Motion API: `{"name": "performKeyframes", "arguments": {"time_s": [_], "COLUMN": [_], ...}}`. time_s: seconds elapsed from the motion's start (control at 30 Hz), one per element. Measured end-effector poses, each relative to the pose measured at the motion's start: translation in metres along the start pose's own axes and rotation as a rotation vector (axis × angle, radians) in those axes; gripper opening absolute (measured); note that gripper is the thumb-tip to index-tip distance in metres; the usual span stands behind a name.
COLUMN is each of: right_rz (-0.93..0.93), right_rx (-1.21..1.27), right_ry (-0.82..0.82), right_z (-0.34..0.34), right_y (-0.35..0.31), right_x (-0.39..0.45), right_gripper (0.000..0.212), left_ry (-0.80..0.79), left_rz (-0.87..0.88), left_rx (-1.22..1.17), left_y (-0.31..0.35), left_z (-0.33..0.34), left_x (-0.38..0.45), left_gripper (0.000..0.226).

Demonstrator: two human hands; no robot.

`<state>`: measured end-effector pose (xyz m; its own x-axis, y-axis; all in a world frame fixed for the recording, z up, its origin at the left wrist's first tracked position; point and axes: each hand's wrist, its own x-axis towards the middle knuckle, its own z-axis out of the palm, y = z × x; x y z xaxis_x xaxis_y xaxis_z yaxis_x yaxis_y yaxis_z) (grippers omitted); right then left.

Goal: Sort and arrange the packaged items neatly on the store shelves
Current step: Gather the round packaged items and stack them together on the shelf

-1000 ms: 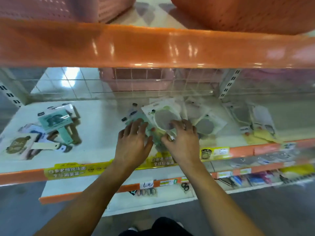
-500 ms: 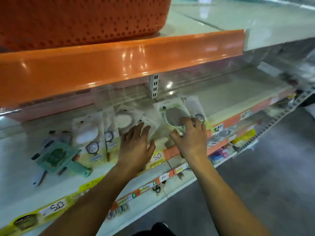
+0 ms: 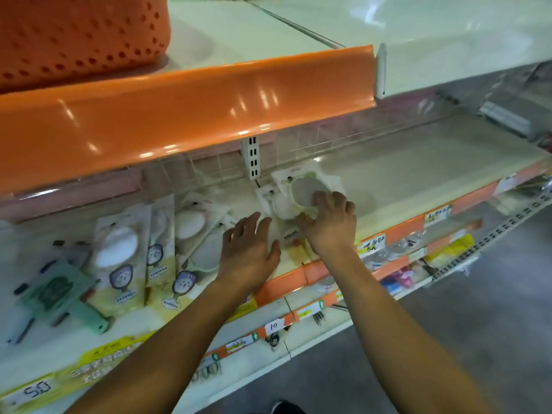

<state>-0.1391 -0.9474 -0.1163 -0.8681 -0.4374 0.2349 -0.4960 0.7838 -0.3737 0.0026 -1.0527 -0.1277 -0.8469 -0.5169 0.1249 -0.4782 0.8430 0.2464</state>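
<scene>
Change: compared with half a second back, the right hand (image 3: 330, 224) has carried the green-rimmed mirror pack (image 3: 306, 191) further right along the shelf (image 3: 403, 177), away from the heap, while the left hand (image 3: 249, 245) has come off the packs and is spread flat.
Meaning for the task: my reading is that 1 pack is being split from the jumble to start a tidy row on the bare stretch of shelf; most of the sorting is not yet done.
Left hand: nearest, fingers straight and apart, palm down above the shelf's front edge, gripping nothing; whether it touches the shelf I cannot tell.
Right hand: just beyond, fingers curled onto the lower rim of the green-rimmed mirror pack, thumb at its near edge.
Green-rimmed mirror pack: round pale disc in a light green ring on a white backing card, lying tilted, overlapping a second white pack (image 3: 276, 201) to its left.
Heap at left: several cartoon-printed mirror packs (image 3: 119, 252), overlapping and skewed.
Far: an orange basket (image 3: 80, 34) on the upper shelf.
</scene>
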Motion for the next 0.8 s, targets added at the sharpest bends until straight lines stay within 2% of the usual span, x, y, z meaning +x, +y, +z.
{"name": "performKeyframes", "arguments": {"time_s": [0.13, 0.2, 0.4, 0.5, 0.63, 0.8], "right_rz": [0.041, 0.038, 0.003, -0.044, -0.127, -0.246], "right_rx": [-0.077, -0.090, -0.072, -0.048, 0.111, 0.203], "right_ry": [-0.236, -0.294, -0.284, -0.212, -0.126, -0.200], "right_z": [0.023, 0.029, 0.027, 0.025, 0.024, 0.031], "right_y": [0.009, 0.014, 0.013, -0.002, -0.033, -0.080], "right_x": [0.011, 0.012, 0.008, -0.002, -0.022, -0.048], "right_gripper": [0.075, 0.079, 0.085, 0.077, 0.064, 0.060], "left_ry": [-0.021, -0.024, -0.008, 0.020, 0.045, 0.062], "left_rz": [-0.046, -0.058, -0.090, -0.107, -0.142, -0.235], "left_rx": [0.006, 0.011, 0.020, 0.025, 0.020, 0.031], "left_y": [-0.001, -0.002, -0.012, -0.022, -0.044, -0.084], "left_z": [0.006, 0.007, 0.004, -0.001, -0.011, -0.026], "left_x": [0.003, 0.002, -0.003, -0.010, -0.020, -0.043], "left_gripper": [0.055, 0.055, 0.054, 0.053, 0.054, 0.055]}}
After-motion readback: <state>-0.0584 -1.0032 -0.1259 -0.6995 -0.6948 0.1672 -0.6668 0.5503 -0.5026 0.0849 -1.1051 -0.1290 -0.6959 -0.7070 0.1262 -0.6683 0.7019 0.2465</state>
